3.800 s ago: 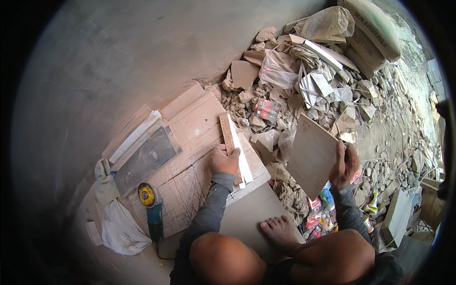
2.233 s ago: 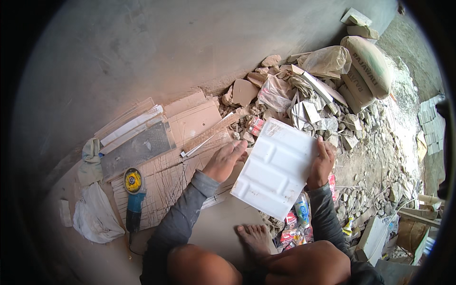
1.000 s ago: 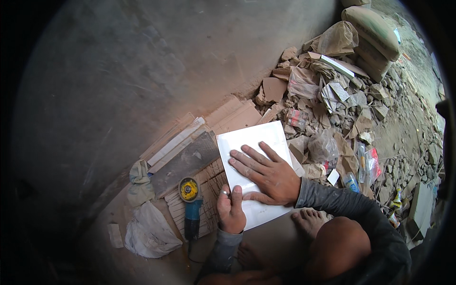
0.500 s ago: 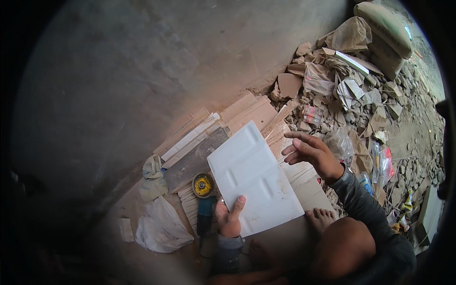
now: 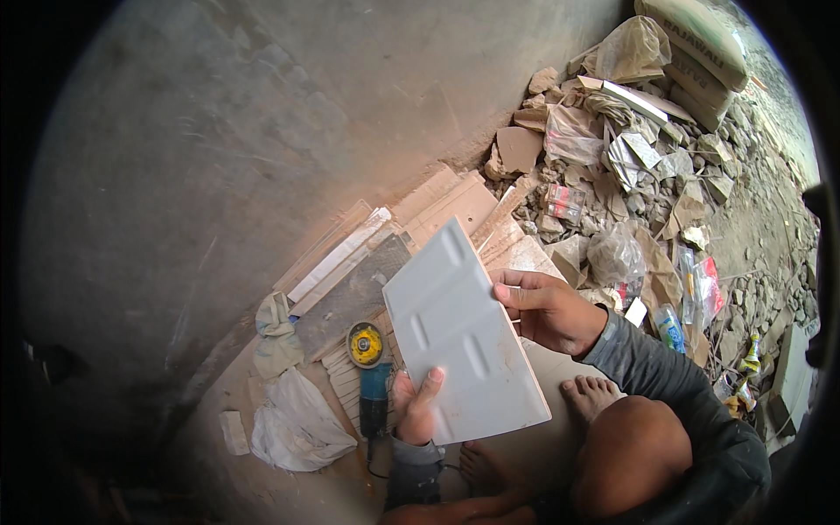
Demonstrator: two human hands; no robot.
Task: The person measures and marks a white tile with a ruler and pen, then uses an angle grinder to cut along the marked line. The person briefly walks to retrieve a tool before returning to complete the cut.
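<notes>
A pale rectangular wall tile [image 5: 451, 306] with raised oblong shapes on its face is held up at a tilt in front of me. My left hand [image 5: 415, 409] grips its lower left edge, the thumb on the face and the other fingers partly hidden behind it. On the opposite edge my right hand [image 5: 556, 313] pinches the tile between thumb and fingers. Left of the tile, close to my left hand, an angle grinder [image 5: 374, 389] with a blue-green body and a yellow disc end lies on the tile pieces.
Cut tile strips [image 5: 341, 254] and a dark slab [image 5: 350, 297] lie along the wall [image 5: 262, 114]. A white plastic bag [image 5: 297, 429] and a rag [image 5: 278, 337] sit at left. Rubble [image 5: 647, 210] with wrappers covers the right; stacked sacks [image 5: 700, 61] stand far right.
My right hand has come in from beside the tile and closed on its right edge. The tile has turned slightly, and my view has shifted a little.
</notes>
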